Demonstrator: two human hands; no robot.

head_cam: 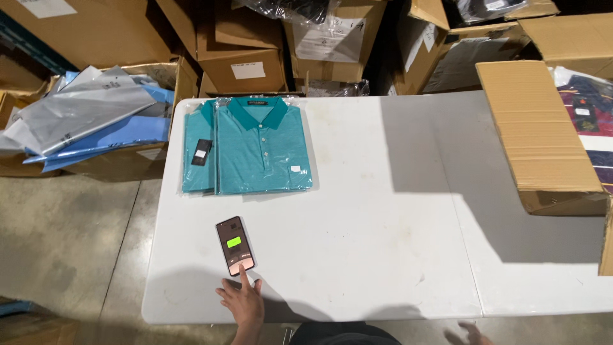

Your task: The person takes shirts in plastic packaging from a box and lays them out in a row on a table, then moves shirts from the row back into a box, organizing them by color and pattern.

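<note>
Left hand [242, 300] at the phone's [235, 245] near end.
Fingers spread, one fingertip touching; phone runs lengthwise away, tilted slightly left (right hand [471, 332] far off, grip unclear).

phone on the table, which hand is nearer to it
Left. The left hand touches the phone at its near end; the right hand is far off at the table's near edge.

Phone [235, 245] lies on the worktop [383, 223] near its front edge, left hand [242, 300] touching its near end. Bagged shirts [249, 147] sit behind it; an open box [543, 137] rests far right.
</note>
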